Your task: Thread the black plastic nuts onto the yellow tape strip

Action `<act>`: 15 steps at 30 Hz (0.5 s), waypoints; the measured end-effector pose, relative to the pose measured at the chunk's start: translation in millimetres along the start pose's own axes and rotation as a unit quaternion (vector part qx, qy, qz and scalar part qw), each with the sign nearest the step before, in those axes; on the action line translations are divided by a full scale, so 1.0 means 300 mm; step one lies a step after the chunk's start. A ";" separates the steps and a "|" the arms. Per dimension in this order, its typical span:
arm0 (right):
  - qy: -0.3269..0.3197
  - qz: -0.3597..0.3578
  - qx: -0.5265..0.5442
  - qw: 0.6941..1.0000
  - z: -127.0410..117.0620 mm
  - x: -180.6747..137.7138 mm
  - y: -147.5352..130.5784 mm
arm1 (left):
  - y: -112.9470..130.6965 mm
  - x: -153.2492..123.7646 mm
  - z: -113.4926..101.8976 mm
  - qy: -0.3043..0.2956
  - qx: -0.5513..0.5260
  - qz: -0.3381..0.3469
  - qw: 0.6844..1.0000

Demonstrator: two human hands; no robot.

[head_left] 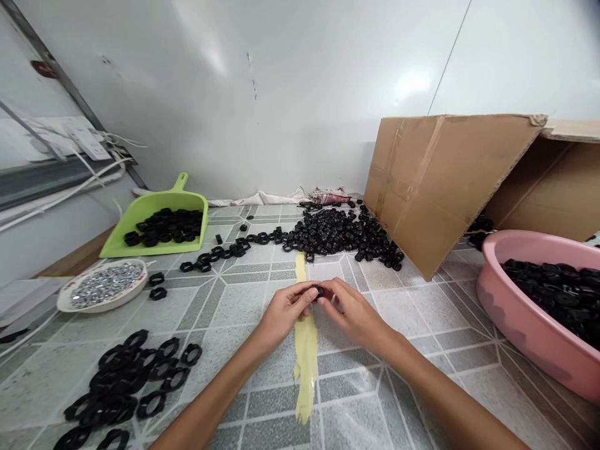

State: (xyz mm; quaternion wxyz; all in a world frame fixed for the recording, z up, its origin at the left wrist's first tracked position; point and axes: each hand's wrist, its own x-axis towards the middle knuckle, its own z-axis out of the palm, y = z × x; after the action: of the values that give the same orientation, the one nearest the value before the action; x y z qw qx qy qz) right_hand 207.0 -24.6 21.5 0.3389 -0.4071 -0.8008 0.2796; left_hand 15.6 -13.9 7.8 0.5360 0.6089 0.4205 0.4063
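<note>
Between my two hands, over the middle of the patterned table covering, is a small black ring. My left hand pinches it from the left with thumb and forefinger. From the right, the fingertips of my right hand close on the same ring. Finer detail on it is too small to make out. Beneath the hands runs a strip of yellow tape. Just beyond them lies a heap of small black rings, with a trail of loose ones stretching left.
At left are a green dustpan holding black rings, a white dish of shiny bits, and scattered larger black rings. A cardboard box leans at back right. A pink basin with black parts stands at right.
</note>
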 end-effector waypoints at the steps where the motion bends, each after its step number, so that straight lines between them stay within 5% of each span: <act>1: 0.005 -0.018 -0.018 1.000 0.000 -0.002 0.000 | 0.003 0.000 0.001 0.007 -0.012 -0.002 1.000; 7: 0.051 -0.091 -0.068 0.992 0.016 -0.007 0.014 | 0.028 -0.003 0.004 0.014 -0.014 -0.009 1.000; 15: 0.031 0.002 -0.002 1.000 -0.001 0.006 0.002 | 0.023 -0.004 0.001 0.022 -0.023 0.006 0.999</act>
State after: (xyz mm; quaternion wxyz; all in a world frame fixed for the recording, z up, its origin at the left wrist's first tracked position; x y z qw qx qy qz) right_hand 206.7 -22.8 21.8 0.3623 -0.4182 -0.7895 0.2656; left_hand 16.0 -15.6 14.6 0.5379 0.5899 0.4192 0.4323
